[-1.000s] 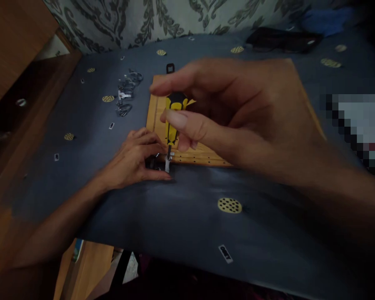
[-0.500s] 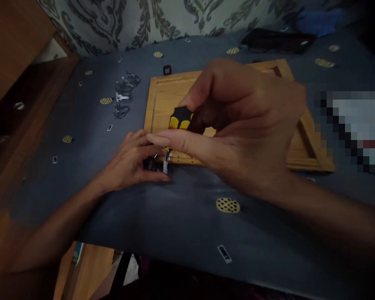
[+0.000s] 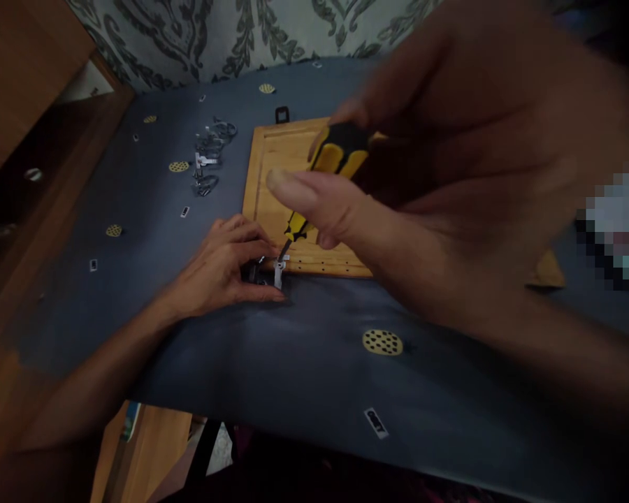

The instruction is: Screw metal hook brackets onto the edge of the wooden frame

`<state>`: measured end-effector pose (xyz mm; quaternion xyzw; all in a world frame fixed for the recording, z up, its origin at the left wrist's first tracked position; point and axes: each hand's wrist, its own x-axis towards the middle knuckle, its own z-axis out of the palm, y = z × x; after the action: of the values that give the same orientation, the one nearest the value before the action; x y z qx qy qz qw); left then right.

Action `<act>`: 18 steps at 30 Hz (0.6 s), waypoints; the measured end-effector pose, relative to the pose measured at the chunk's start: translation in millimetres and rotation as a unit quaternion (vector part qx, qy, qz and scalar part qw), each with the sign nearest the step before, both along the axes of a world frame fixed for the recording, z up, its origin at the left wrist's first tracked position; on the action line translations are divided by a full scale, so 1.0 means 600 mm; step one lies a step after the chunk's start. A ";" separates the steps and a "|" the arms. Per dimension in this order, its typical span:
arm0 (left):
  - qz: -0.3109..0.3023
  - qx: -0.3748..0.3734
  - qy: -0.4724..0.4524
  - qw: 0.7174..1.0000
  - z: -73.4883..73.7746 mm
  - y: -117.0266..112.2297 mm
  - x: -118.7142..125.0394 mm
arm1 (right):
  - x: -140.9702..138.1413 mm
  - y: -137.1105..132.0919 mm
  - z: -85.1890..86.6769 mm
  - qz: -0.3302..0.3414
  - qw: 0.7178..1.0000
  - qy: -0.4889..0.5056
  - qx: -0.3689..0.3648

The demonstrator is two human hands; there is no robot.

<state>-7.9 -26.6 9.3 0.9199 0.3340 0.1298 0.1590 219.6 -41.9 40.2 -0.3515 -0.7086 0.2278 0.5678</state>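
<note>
A silvery metal hinge (image 3: 279, 274) lies on the near left corner of a wooden cabinet door (image 3: 280, 154). My left hand (image 3: 210, 269) pinches it there, thumb at the near side and fingers over the door's edge. Between the thumb and fingers of my right hand (image 3: 451, 161) is a yellow and black screwdriver (image 3: 298, 226). Its shaft slants down to the left, and the tip meets the hinge. My right hand looms large and blurred, hiding most of the door's right part. Small dark holes run along the door's near edge.
Several more hinges (image 3: 205, 161) lie in a group left of the door. A small dark square piece (image 3: 282, 114) sits behind the door. The patterned blue tablecloth (image 3: 314, 349) reaches the wall; a blurred-out pale object (image 3: 623, 223) is at the right.
My right hand has risen and come closer to the camera, showing more of the screwdriver and its shaft. My left hand and the hinge stay nearly in place.
</note>
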 end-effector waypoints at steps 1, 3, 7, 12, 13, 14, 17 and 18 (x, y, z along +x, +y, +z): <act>0.001 0.004 0.001 1.000 0.000 0.000 0.000 | -0.002 -0.003 0.007 -0.021 0.999 0.015 0.037; -0.003 0.005 0.000 1.000 -0.001 0.001 0.000 | -0.006 -0.008 0.014 -0.023 0.998 0.022 0.062; -0.010 0.001 -0.005 1.000 -0.002 0.002 0.001 | -0.007 -0.011 0.012 -0.005 0.999 0.013 0.035; -0.014 -0.007 -0.004 1.000 -0.002 0.004 0.000 | -0.007 -0.004 0.001 -0.052 0.997 -0.024 0.055; -0.013 -0.009 -0.003 1.000 -0.002 0.004 -0.001 | -0.007 -0.003 -0.001 -0.053 0.996 -0.028 0.066; -0.012 -0.011 -0.003 1.000 -0.002 0.004 -0.001 | -0.008 -0.003 -0.002 -0.055 0.995 -0.031 0.077; -0.013 -0.013 -0.007 1.000 -0.003 0.004 -0.002 | -0.007 -0.005 -0.002 -0.066 0.993 -0.054 0.078; -0.012 -0.012 -0.006 1.000 -0.003 0.004 -0.002 | -0.006 -0.006 -0.001 -0.063 0.994 -0.069 0.063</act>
<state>-9.1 -24.4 7.2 0.9211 0.3233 0.1297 0.1738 215.9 -45.5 39.6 -0.3736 -0.7353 0.1216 0.5522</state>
